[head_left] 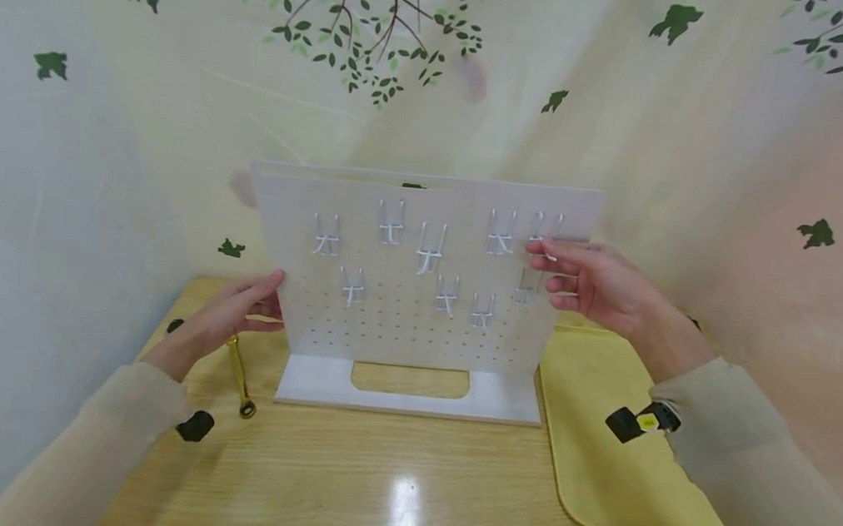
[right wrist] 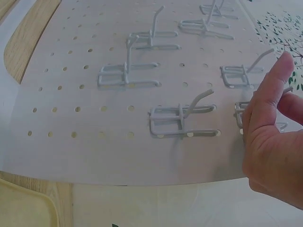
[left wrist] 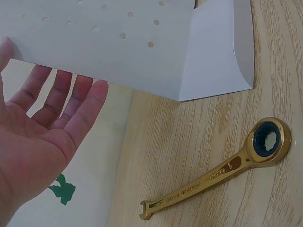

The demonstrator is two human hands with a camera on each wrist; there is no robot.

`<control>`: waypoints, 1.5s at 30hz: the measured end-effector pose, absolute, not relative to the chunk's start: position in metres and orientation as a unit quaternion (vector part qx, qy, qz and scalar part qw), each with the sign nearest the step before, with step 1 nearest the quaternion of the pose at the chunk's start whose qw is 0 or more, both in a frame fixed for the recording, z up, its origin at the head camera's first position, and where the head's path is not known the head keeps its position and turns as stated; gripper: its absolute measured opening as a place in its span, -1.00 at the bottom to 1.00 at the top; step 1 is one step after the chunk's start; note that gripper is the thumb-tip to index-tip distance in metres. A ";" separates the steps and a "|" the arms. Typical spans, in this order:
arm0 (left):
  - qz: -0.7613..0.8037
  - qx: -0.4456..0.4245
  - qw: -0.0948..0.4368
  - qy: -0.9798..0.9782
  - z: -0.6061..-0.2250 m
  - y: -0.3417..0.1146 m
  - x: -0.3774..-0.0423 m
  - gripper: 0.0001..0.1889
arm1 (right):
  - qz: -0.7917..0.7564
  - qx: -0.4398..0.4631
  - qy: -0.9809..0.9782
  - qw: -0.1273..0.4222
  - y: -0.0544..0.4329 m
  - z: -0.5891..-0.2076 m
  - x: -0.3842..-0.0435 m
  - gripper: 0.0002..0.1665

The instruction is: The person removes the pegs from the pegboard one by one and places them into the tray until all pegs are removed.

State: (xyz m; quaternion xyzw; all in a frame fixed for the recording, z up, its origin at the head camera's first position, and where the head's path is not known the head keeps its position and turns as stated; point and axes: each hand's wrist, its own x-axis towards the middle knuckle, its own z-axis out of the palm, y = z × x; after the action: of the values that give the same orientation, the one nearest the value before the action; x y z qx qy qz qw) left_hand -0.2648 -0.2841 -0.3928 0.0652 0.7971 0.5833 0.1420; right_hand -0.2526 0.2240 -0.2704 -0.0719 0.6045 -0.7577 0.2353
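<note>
A white pegboard (head_left: pixel 393 327) stands upright on its flat base, with several white wire hooks on its face. My left hand (head_left: pixel 229 310) holds the board's left edge, the thumb in front and the fingers (left wrist: pixel 78 113) behind. At the upper right of the board, my right hand (head_left: pixel 603 287) pinches a double-pronged wire hook (head_left: pixel 539 221) between thumb and index finger. In the right wrist view those fingers partly cover that hook (right wrist: pixel 239 112). Another hook (right wrist: pixel 184 118) sits close below it, its two legs against the board.
A gold ratchet wrench (left wrist: pixel 203 182) lies on the wooden table (head_left: pixel 388 469) left of the board. To the right rests a yellow tray (head_left: pixel 621 481), partly under my right forearm. A pale curtain (head_left: pixel 433 130) with leaf prints hangs behind.
</note>
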 end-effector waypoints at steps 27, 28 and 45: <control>0.579 0.066 0.136 0.801 -0.393 -0.285 -0.261 -0.25 | -0.779 -0.048 0.579 0.236 0.221 -0.272 -0.247 -0.75; 0.578 0.066 0.135 0.802 -0.393 -0.285 -0.261 -0.25 | -0.780 -0.049 0.577 0.237 0.221 -0.272 -0.247 -0.76; 0.571 0.061 0.127 0.809 -0.394 -0.285 -0.262 -0.23 | -0.779 -0.070 0.589 0.202 0.238 -0.281 -0.232 -0.76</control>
State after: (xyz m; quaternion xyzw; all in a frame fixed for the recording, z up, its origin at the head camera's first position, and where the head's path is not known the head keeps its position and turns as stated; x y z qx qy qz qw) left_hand -0.2623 -0.2852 -0.3943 0.0605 0.8090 0.5708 0.1270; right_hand -0.2323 0.2377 -0.2811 -0.0698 0.5890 -0.7794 0.2021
